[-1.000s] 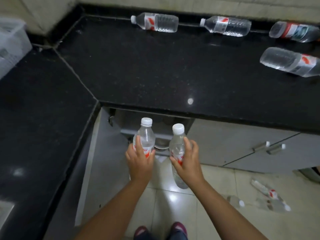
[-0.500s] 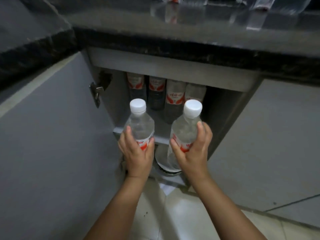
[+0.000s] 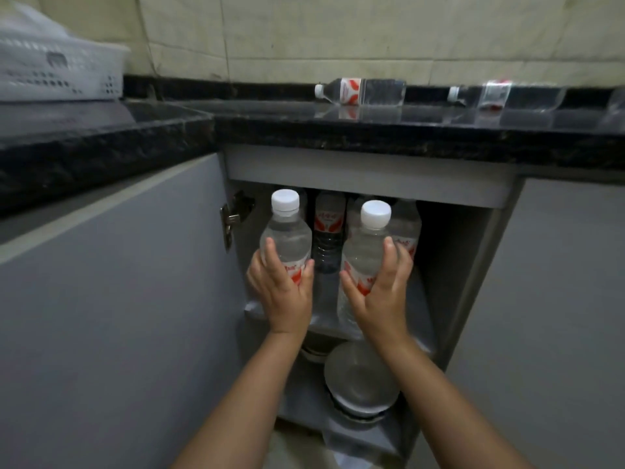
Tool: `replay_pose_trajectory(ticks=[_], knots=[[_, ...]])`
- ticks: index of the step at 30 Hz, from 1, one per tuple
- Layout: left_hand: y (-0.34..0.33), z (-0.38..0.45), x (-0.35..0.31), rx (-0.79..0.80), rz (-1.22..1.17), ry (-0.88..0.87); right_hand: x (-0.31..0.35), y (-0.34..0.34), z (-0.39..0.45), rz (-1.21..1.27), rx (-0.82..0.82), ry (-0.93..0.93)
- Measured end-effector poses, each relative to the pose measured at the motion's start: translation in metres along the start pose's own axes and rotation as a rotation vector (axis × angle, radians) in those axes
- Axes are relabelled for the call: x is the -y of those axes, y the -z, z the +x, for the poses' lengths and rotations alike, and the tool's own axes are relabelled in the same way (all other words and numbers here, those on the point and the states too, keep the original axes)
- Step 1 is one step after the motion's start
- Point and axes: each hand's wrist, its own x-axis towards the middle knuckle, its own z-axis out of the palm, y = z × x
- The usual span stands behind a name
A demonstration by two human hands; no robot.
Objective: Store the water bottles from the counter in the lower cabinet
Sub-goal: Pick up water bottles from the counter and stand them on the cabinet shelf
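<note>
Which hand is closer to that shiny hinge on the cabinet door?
Left. The left hand grips a bottle just right of and below the hinge; the right hand holds its bottle farther right.

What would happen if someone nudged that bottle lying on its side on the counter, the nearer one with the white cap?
The lying bottle would probably roll, since its round body rests lengthwise on the smooth, glossy counter. It looks full of water, so it likely feels fairly heavy for its size and rolls steadily rather than skittering. The thin clear plastic may give slightly under a squeeze.

Both forearms reach forward, left hand (image 3: 282,292) and right hand (image 3: 378,296) with fingers (image 3: 389,255) curled, gripping.
</note>
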Motion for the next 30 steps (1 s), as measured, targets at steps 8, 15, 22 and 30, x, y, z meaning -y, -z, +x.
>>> replay_pose_trajectory(ticks=[8, 15, 22, 30], knots=[[-0.029, 0.012, 0.025, 0.068, 0.007, 0.147, -0.018, -0.021, 0.007, -0.043, 0.025, -0.128], [-0.045, 0.013, 0.021, 0.042, -0.019, 0.230, -0.025, -0.022, 0.013, -0.104, 0.116, -0.201], [-0.043, 0.010, 0.016, 0.162, 0.063, 0.274, -0.018, -0.009, 0.020, -0.261, 0.084, -0.210], [-0.024, 0.041, 0.002, 0.110, 0.115, 0.260, -0.002, -0.008, 0.047, -0.436, 0.109, -0.388]])
